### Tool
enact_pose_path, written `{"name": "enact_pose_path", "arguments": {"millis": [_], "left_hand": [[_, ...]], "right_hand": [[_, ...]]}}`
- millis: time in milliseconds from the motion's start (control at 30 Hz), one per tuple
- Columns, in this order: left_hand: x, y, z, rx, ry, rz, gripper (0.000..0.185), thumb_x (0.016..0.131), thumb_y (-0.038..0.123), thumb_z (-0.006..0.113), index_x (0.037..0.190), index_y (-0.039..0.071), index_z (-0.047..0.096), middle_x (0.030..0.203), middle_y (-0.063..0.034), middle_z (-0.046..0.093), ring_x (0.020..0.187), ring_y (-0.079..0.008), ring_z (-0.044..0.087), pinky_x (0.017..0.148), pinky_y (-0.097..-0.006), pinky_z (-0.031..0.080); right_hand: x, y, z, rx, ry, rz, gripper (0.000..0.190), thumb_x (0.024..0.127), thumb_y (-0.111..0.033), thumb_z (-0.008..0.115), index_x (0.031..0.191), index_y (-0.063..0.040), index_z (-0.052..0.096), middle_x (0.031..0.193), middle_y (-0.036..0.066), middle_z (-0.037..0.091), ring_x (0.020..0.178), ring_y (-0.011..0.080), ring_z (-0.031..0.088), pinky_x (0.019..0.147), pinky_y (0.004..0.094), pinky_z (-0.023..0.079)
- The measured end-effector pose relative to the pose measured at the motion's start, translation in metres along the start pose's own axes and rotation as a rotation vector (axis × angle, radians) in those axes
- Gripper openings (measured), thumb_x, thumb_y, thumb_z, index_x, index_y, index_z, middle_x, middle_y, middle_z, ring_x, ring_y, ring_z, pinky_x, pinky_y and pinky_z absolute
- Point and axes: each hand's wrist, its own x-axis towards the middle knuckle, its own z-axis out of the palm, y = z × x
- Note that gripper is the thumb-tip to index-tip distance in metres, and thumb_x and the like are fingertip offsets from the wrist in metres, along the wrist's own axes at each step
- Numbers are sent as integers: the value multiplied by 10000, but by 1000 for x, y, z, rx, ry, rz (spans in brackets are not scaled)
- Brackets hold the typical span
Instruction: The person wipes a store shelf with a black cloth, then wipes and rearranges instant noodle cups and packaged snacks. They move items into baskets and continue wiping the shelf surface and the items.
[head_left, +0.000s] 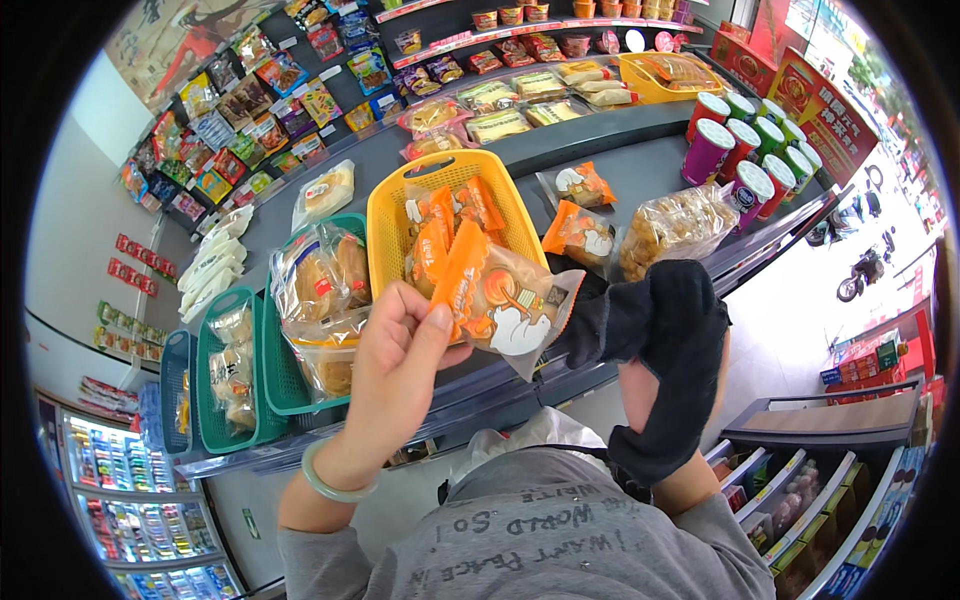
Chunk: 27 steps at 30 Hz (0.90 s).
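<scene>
My left hand (409, 352), with a pale bangle on the wrist, pinches the orange end of a wrapped bun packet (510, 300). That packet is held over the front edge of a yellow plastic basket (382, 232), where several similar orange packets (435, 244) lie. My right hand (637, 322) wears a black fabric cover or brace and is beside the held packet's right side; its fingertips are partly hidden, so its grip is unclear. Just beyond it on the counter are two more orange packets (581, 236) and a clear bag of brown puffed snacks (675, 225).
Green baskets of packaged bread (274, 375) and wrapped buns (214, 442) stand left of the yellow basket, with a blue basket (176, 397) beyond. Coloured canisters (709, 150) stand at the right back. Packaged sandwiches (499, 126) line the raised shelf; drawers (795, 495) are at lower right.
</scene>
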Motion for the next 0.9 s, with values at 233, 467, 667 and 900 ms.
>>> {"name": "enact_pose_path", "arguments": {"millis": [233, 467, 667, 900], "left_hand": [[-13, -39, 36, -59, 16, 136, 95, 1057, 111, 505, 1001, 59, 449, 1000, -48, 636, 906, -63, 599, 783, -249, 543], [-29, -55, 62, 396, -115, 682, 163, 889, -2, 644, 925, 20, 487, 1326, -271, 604, 653, -330, 668, 595, -337, 527], [-34, -68, 59, 338, -258, 801, 177, 885, 13, 671, 901, 38, 496, 1278, -325, 611, 641, -294, 698, 566, -321, 546], [-40, -83, 65, 112, -353, 691, 165, 946, 1, 610, 959, 34, 449, 1314, -373, 561, 766, -284, 731, 663, -311, 574]], "right_hand": [[-23, 37, -2, -670, 129, -395, 642, 1068, -479, 397, 1505, -9, 400, 1502, 147, 490, 1325, 232, 503, 1130, 432, 353], [-29, 61, -25, -1332, -267, -403, 233, 898, -163, 548, 950, 38, 652, 1016, 194, 625, 931, 350, 593, 882, 481, 457], [0, 21, -7, -1277, -147, -466, 515, 1000, -408, 411, 1008, 55, 635, 957, 199, 652, 892, 354, 627, 836, 449, 489], [4, 1, -9, -382, 497, 1, 452, 1062, -404, 458, 952, -3, 636, 879, 118, 690, 736, 198, 659, 696, 293, 530]]}}
